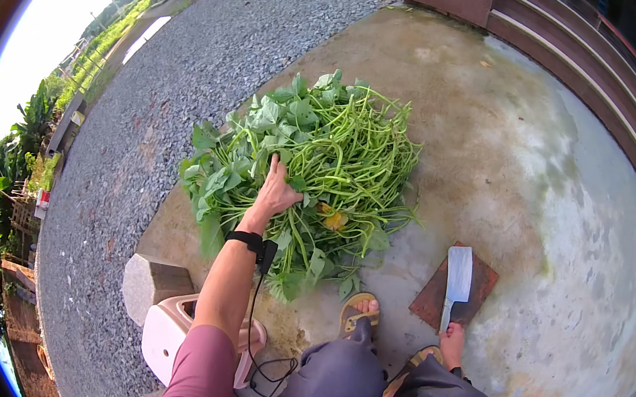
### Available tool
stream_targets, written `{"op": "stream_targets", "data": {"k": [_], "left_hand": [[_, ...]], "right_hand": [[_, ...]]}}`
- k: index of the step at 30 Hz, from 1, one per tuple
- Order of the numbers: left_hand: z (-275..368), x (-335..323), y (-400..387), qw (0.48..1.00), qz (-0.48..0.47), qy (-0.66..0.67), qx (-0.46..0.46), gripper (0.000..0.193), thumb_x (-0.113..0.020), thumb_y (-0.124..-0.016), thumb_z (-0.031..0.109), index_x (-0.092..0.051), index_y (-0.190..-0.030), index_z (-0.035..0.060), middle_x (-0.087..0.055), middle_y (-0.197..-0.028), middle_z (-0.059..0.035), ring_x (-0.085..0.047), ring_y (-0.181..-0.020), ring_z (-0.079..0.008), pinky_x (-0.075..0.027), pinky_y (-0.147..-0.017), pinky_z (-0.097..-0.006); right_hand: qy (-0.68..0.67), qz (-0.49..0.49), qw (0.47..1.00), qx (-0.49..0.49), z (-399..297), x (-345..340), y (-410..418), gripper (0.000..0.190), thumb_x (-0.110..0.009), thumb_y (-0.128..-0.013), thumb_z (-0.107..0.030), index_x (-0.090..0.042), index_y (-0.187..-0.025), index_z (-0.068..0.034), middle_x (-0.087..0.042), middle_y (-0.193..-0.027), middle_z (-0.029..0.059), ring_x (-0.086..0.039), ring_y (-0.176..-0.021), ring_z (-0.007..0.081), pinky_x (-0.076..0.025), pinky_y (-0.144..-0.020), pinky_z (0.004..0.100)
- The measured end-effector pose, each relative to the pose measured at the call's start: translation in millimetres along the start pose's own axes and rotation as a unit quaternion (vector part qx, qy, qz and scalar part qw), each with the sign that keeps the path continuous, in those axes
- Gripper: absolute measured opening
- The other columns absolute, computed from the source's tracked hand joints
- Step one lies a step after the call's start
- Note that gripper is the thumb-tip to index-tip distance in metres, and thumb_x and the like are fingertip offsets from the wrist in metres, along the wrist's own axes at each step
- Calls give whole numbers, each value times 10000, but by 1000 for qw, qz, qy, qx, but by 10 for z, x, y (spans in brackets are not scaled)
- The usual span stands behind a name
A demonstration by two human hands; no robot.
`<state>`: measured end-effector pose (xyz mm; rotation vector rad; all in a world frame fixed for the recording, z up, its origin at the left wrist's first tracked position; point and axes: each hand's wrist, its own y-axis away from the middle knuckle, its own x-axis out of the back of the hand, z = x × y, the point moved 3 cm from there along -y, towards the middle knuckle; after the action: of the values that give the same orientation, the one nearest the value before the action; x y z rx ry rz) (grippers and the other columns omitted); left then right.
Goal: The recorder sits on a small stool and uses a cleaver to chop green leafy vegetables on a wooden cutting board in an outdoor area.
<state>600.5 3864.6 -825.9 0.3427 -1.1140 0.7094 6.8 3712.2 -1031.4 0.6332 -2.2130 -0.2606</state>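
A large heap of leafy green vines (351, 161) lies on the concrete in front of me, leaves mostly to the left, bare stems to the right. My left hand (279, 190) reaches into the leafy side with its thumb spread. Leaves partly cover its fingertips, so whether it grips any stems cannot be told. Low at the right, my right hand (452, 343) is closed around the handle of a cleaver (459, 273). The wide blade lies over a reddish-brown slab (480, 282) on the ground, its tip near the slab's far edge.
Beside my left arm stand a pale pink plastic stool (164, 333) and a hexagonal concrete block (148, 288). A black cable (252, 319) hangs from my left wrist to the ground. Gravel (120, 195) borders the concrete floor (448, 125) on the left; brown steps (576, 63) rise at upper right.
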Motion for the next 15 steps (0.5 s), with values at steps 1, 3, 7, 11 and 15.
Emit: {"op": "stream_targets", "data": {"k": [1, 3, 7, 11, 15], "left_hand": [[15, -91, -56, 999, 12, 36, 27, 913, -789, -621, 257, -363, -1374, -33, -273, -1496, -307, -291, -1377, -452, -359, -1104, -417], [96, -201, -81, 998, -22, 23, 57, 918, -791, -620, 274, -362, -1373, -29, -304, -1478, -299, -311, -1357, -458, -372, -1089, -423], [216, -182, 92, 994, -11, 16, 108, 781, -767, -657, 294, -426, -1290, -12, -515, -1287, -274, -476, -1213, -431, -416, -990, -457], [288, 161, 236, 988, 56, -16, 142, 632, -757, -667, 224, -481, -1199, 24, -678, -967, -223, -625, -974, -412, -466, -873, -467], [1, 755, 579, 976, 114, 145, 116, 575, -749, -657, 120, -573, -1198, 43, -710, -959, -156, -683, -895, -295, -514, -816, -378]], "right_hand": [[6, 2, 1000, -10, 52, 31, 1, 304, -690, -774, -47, -600, -1055, 25, -608, -974, 169, -640, -876, 299, -515, -806, 383], [13, 4, 1000, -16, 47, 65, 23, 326, -685, -779, -51, -587, -1081, 20, -600, -1004, 181, -629, -913, 322, -507, -826, 398], [72, 34, 997, -8, -243, 29, 116, 418, -682, -784, -74, -534, -1167, 4, -563, -1106, 220, -571, -1037, 394, -467, -898, 448], [117, 78, 990, 26, -154, -29, 87, 446, -704, -771, -98, -523, -1164, 7, -548, -1134, 212, -574, -1016, 377, -467, -870, 461], [42, 43, 998, 24, -33, -41, -5, 376, -690, -769, -82, -553, -1105, 17, -580, -1052, 204, -589, -984, 369, -476, -858, 441]]}}
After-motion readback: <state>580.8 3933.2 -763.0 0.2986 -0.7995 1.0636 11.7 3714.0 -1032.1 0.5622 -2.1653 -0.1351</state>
